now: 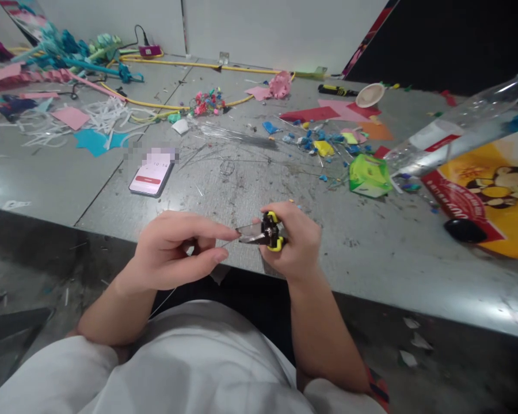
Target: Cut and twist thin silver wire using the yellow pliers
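In my right hand (294, 238) is a pair of pliers (270, 231) with black and yellow handles, its jaws pointing left. My left hand (181, 248) is closed on a thin wire (229, 244), with the index fingertip beside the tips of the pliers. A long end of the wire trails below my left hand toward my lap. Where the wire meets the jaws is too small to make out. Beyond my hands, a small round wire grid (227, 167) and a bundle of straight wires (239, 137) lie on the grey table (207, 201).
A phone (151, 172) lies left of centre. Paper strips (107, 118) and coloured scraps cover the far left. On the right are a green plastic container (370, 175), a plastic bottle (449, 129) and a yellow bag (501, 195). A yellow cable (190, 63) runs along the back.
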The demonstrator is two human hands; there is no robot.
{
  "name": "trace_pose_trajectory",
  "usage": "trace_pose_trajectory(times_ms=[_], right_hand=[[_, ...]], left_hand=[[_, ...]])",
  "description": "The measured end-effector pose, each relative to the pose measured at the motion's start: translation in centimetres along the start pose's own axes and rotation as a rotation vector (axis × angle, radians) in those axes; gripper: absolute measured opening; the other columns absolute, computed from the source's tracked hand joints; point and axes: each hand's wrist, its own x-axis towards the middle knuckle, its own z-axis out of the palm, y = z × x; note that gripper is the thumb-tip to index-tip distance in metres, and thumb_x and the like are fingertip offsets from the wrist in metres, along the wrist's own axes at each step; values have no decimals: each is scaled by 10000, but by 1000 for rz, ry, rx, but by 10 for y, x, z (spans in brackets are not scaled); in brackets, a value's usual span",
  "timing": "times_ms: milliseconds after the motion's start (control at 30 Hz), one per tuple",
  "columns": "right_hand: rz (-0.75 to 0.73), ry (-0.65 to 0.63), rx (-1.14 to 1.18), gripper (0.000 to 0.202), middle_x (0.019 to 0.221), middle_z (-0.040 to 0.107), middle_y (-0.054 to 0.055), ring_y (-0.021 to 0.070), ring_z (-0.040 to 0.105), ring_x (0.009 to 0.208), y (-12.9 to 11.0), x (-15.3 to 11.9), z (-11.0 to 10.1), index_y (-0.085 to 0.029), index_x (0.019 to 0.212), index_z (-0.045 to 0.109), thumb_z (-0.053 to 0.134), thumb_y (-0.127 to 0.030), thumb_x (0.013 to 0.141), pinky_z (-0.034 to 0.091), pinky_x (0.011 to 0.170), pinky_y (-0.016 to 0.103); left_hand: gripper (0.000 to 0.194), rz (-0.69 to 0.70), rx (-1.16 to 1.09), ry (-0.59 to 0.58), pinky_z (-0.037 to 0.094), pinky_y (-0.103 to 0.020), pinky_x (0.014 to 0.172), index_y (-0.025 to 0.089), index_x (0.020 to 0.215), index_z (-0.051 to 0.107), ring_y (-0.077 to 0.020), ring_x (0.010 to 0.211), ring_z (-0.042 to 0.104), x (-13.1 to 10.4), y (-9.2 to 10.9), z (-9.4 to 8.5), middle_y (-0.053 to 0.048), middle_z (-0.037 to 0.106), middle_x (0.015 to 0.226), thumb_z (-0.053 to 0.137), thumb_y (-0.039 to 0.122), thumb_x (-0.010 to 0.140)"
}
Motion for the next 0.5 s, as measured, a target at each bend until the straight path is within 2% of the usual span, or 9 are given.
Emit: trace_pose_trajectory(times_ms=[133, 333, 500], right_hand=[[-19, -14, -35, 432, 1078, 906, 65, 267, 868, 866, 1, -1, -1, -300, 1354, 767, 734, -98, 973, 692, 773, 370], [14, -40, -47, 401, 1031, 886, 53, 273, 827, 796, 5, -9, -2, -319, 1335, 780, 773, -158, 968, 678, 750, 385], [37, -45, -95, 382, 1000, 874, 51, 276, 817, 791, 7, -12, -1, -321, 1327, 776, 752, -174, 975, 665, 735, 396]], left_hand=[[337, -21, 57, 51, 429, -207, 488, 250, 1393, 1002, -73, 463, 531, -1, 3, 1, 48, 675, 672, 1060, 164, 1072], [462, 20, 62, -2, 451, -206, 479, 271, 1530, 972, -96, 460, 561, 0, 2, -3, 58, 671, 664, 1046, 188, 1082], [486, 16, 95, 18, 461, -211, 497, 272, 1542, 966, -97, 488, 554, 1, 5, 0, 65, 674, 683, 1011, 130, 1080]])
